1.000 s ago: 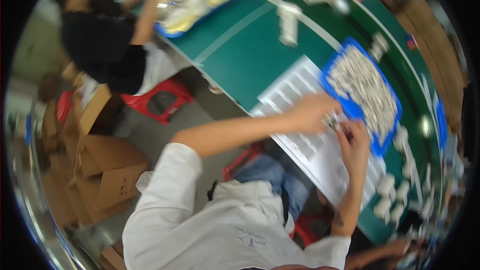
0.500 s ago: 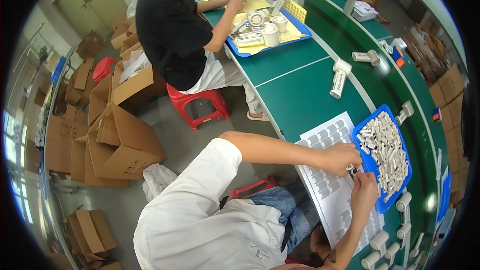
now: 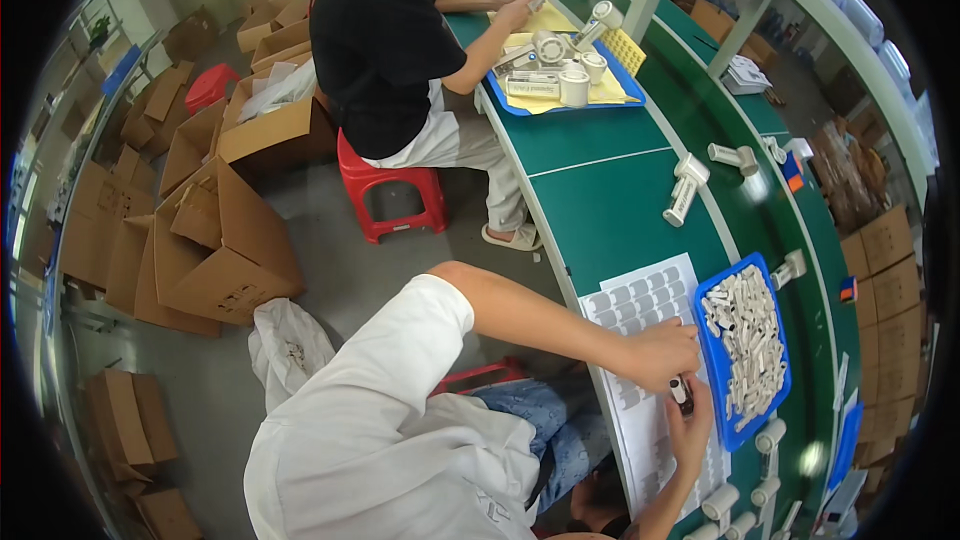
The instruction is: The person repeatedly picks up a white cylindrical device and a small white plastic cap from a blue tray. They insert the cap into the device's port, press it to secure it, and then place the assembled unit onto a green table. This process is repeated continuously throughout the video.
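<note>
My left hand [image 3: 658,352] and my right hand [image 3: 692,425] meet above a white sheet [image 3: 655,290] printed with rows of grey rounded shapes. Between them is a small part [image 3: 681,394], white with a dark section, partly covered by my fingers. My right fingers pinch it from below. The left fingers curl down beside its upper end; whether they also grip it is hard to see. Just right of my hands, a blue tray [image 3: 733,435] holds a heap of small white and silver parts [image 3: 745,345].
Handheld fans [image 3: 686,190] lie on the green table [image 3: 600,210], with more near its lower end. Farther up, a person in a black top [image 3: 385,50] works beside another blue tray [image 3: 520,110]. Cardboard boxes [image 3: 230,250] and a red stool [image 3: 400,190] stand on the left.
The view has shifted, so the table and trays appear slightly lower. My hands stay together around the small part, which now shows its white end and dark section more clearly.
</note>
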Demonstrator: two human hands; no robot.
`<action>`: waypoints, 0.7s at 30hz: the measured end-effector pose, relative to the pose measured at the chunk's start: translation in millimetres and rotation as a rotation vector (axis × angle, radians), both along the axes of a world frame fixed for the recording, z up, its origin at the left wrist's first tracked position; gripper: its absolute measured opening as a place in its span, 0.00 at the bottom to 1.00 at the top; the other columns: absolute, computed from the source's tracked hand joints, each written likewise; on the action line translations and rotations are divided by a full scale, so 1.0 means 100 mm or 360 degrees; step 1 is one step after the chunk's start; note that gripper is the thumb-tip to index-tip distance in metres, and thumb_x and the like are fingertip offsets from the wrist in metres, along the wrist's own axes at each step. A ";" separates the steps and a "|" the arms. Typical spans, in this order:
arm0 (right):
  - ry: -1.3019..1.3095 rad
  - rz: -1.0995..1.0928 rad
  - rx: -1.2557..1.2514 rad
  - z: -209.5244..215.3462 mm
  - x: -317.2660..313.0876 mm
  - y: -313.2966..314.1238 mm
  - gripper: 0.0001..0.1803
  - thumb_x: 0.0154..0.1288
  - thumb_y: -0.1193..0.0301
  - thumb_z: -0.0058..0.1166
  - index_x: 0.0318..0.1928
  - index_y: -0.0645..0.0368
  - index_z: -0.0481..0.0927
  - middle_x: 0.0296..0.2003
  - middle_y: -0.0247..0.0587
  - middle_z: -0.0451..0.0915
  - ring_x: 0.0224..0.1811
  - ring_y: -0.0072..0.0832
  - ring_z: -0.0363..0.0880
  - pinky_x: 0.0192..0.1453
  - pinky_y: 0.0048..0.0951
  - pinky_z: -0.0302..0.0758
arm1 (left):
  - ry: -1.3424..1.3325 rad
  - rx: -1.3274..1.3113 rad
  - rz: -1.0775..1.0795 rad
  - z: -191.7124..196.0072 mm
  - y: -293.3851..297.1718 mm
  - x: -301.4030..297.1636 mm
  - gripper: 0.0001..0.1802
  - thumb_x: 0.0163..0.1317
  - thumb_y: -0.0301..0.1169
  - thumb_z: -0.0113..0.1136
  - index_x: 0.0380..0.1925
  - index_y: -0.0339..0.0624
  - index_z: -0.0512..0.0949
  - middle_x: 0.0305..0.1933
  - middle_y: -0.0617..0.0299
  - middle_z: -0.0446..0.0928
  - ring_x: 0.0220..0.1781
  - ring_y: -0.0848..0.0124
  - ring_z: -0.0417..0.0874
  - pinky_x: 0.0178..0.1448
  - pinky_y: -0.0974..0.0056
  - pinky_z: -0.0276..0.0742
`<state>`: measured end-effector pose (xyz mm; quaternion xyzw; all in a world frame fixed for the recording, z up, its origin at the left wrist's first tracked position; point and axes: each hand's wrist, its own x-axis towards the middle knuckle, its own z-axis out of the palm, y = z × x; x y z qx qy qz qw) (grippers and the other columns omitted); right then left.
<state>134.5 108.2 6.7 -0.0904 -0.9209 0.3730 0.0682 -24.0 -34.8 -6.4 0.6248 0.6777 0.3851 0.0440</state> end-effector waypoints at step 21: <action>0.0202 -0.0136 0.0177 -0.24 -0.18 -0.01 0.31 0.53 0.77 0.64 0.60 0.64 0.72 0.52 0.48 0.73 0.53 0.43 0.74 0.56 0.35 0.73 | 0.0072 0.0130 -0.0051 -0.20 0.16 -0.21 0.15 0.43 0.27 0.65 0.35 0.48 0.78 0.38 0.65 0.79 0.48 0.59 0.75 0.50 0.53 0.65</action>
